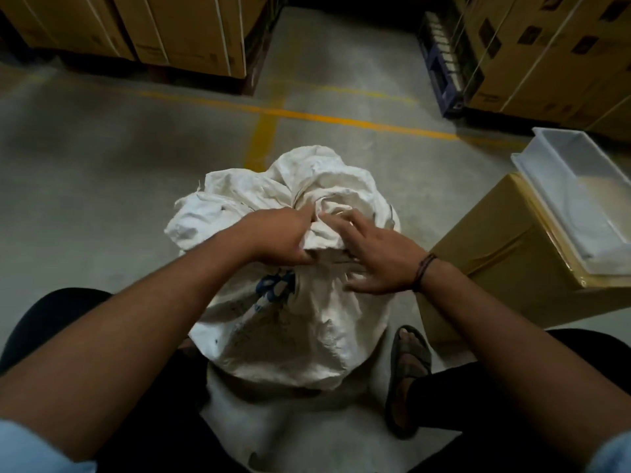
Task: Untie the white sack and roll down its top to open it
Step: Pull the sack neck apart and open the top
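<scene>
A white woven sack [290, 336] with blue print stands on the floor between my knees. Its top is bunched into a gathered neck [324, 206], with loose crumpled cloth spreading to the far side and left. My left hand [280, 238] is closed on the cloth at the neck, index finger pointing into the folds. My right hand [379, 257] lies on the sack's right side at the neck, fingers spread and pressing the fabric. The tie itself is hidden in the folds.
A brown carton [495, 268] stands close on the right with a white plastic tray [580, 199] on top. Stacked cartons on pallets [170, 32] line the back left and back right [553, 56]. Yellow lines [307, 114] mark the concrete floor. My sandalled foot [408, 367] rests beside the sack.
</scene>
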Demonstrator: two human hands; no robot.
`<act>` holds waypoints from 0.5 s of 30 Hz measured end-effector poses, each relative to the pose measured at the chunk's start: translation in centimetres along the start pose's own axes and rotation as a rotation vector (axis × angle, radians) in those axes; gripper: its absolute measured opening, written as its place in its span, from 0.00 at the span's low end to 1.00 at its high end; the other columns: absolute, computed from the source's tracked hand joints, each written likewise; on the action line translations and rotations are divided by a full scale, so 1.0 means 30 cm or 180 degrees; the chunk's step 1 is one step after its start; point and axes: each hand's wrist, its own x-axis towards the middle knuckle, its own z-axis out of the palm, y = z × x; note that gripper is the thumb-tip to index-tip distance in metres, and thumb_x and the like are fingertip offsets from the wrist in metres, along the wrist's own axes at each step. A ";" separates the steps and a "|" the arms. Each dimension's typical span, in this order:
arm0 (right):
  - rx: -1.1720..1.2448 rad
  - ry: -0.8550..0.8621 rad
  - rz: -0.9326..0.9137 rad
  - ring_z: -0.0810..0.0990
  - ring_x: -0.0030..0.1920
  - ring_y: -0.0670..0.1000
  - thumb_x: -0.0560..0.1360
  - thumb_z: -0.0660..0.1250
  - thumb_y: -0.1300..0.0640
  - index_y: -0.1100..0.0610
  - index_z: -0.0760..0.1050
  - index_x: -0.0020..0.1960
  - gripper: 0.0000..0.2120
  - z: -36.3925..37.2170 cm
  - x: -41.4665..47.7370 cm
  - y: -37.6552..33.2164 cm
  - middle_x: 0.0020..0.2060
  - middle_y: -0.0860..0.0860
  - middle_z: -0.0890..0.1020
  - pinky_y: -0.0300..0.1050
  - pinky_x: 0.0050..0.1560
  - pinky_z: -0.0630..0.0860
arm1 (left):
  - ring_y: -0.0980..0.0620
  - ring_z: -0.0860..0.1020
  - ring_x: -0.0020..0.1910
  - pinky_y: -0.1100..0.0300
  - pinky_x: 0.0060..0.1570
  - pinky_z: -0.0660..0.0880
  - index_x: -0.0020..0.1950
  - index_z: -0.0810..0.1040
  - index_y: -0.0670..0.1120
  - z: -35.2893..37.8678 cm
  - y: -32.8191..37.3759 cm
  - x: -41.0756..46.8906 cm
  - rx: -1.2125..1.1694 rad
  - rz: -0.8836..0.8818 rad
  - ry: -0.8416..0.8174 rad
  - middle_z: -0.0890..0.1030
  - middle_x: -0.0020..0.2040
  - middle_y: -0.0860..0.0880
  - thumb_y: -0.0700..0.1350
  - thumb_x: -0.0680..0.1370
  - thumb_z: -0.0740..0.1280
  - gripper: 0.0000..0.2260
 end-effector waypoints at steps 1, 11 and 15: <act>-0.0006 -0.0247 -0.0113 0.75 0.63 0.53 0.65 0.75 0.45 0.46 0.43 0.81 0.55 -0.011 -0.012 0.026 0.76 0.50 0.58 0.48 0.47 0.81 | 0.45 0.79 0.54 0.57 0.45 0.69 0.72 0.63 0.48 0.012 -0.003 0.000 0.0152 0.0089 0.0062 0.80 0.62 0.45 0.58 0.76 0.71 0.31; -0.1582 0.0827 0.0117 0.76 0.46 0.58 0.69 0.65 0.42 0.50 0.78 0.53 0.17 -0.036 0.003 0.055 0.46 0.47 0.84 0.52 0.48 0.67 | 0.44 0.79 0.47 0.57 0.35 0.68 0.66 0.69 0.57 -0.038 -0.021 -0.038 0.0827 0.0466 0.0427 0.81 0.51 0.49 0.43 0.72 0.71 0.25; -0.1420 0.1447 0.1042 0.78 0.31 0.59 0.68 0.67 0.42 0.53 0.75 0.34 0.14 -0.092 -0.002 0.051 0.27 0.53 0.79 0.49 0.41 0.66 | 0.41 0.81 0.43 0.50 0.32 0.77 0.60 0.68 0.55 -0.071 -0.058 -0.027 0.1053 0.0781 0.1064 0.83 0.52 0.49 0.38 0.65 0.71 0.27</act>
